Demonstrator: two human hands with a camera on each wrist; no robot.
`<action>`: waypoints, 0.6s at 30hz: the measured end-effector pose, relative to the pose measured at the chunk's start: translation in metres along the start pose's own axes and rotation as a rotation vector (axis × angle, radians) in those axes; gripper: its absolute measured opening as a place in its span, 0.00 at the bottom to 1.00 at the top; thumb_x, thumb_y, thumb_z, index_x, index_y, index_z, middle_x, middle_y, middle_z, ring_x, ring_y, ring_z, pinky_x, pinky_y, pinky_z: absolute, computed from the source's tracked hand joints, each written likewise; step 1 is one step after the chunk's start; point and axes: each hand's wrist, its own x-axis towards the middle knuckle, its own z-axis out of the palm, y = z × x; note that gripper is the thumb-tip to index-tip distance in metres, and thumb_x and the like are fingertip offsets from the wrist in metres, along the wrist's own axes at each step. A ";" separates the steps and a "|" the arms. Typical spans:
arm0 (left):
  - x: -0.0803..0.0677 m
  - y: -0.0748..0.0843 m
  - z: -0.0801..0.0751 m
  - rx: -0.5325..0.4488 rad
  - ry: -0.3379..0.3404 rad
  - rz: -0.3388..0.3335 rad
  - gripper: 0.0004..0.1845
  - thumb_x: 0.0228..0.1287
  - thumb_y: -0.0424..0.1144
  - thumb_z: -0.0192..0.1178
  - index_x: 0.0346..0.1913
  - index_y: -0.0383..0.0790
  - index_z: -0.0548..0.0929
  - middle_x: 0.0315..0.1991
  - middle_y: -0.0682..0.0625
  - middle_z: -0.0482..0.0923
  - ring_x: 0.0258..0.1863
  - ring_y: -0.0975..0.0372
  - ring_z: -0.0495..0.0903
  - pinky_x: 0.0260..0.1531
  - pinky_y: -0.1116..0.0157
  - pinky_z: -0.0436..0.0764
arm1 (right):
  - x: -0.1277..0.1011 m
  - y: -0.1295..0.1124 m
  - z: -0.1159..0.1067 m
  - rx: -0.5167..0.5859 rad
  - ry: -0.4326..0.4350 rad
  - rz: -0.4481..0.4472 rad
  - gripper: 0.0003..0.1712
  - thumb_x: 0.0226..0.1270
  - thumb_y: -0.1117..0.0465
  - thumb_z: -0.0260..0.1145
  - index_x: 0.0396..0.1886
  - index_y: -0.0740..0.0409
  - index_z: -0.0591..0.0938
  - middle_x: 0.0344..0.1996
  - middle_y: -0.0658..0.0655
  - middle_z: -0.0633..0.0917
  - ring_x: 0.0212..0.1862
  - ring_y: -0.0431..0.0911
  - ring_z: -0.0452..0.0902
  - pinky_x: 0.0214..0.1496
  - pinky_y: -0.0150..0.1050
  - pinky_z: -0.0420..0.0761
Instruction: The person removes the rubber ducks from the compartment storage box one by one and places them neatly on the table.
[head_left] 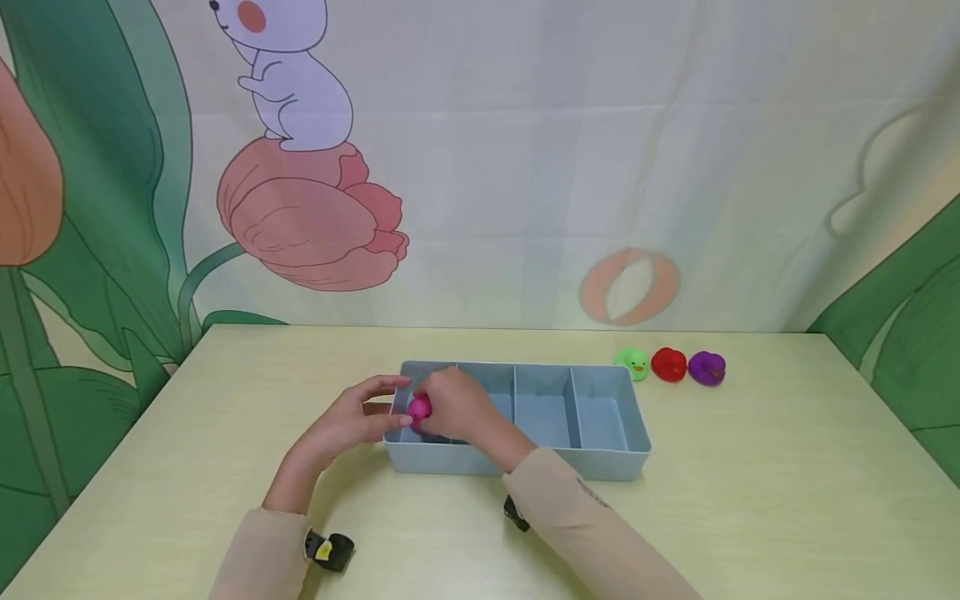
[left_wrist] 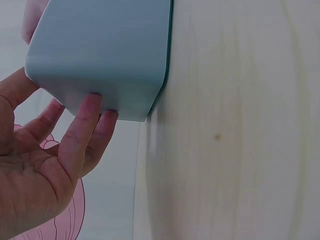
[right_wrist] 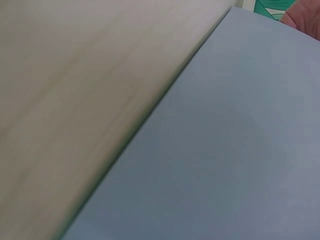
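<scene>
A grey-blue tray (head_left: 570,462) with several compartments stands in the middle of the pale table (head_left: 750,500). My right hand (head_left: 459,408) pinches a small pink toy duck (head_left: 419,407) just above the tray's leftmost compartment. My left hand (head_left: 358,421) lies at the tray's left end. In the left wrist view its straight fingers (left_wrist: 82,125) touch the tray's outer wall (left_wrist: 100,50). The right wrist view is filled by the tray's wall (right_wrist: 225,150) and the table top, with only a bit of skin at the upper right corner.
Three toy ducks stand in a row beyond the tray's far right corner: green (head_left: 633,363), red (head_left: 669,364) and purple (head_left: 707,367). The tray's two right compartments show nothing inside. A printed cloth backdrop hangs right behind the table's far edge.
</scene>
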 end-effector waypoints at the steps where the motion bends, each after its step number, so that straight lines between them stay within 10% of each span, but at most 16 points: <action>1: 0.000 0.000 0.000 0.002 0.001 -0.001 0.31 0.55 0.43 0.65 0.61 0.43 0.67 0.62 0.42 0.62 0.59 0.45 0.66 0.39 0.59 0.76 | -0.001 0.000 0.000 0.003 0.009 -0.006 0.13 0.47 0.59 0.74 0.33 0.59 0.85 0.22 0.50 0.81 0.24 0.39 0.70 0.25 0.25 0.71; 18: 0.000 -0.003 0.002 0.023 0.005 0.018 0.30 0.56 0.42 0.64 0.62 0.43 0.67 0.62 0.42 0.62 0.60 0.44 0.65 0.40 0.58 0.76 | -0.025 0.004 -0.018 0.270 0.126 -0.082 0.19 0.46 0.68 0.70 0.42 0.66 0.83 0.33 0.56 0.84 0.32 0.43 0.73 0.29 0.26 0.73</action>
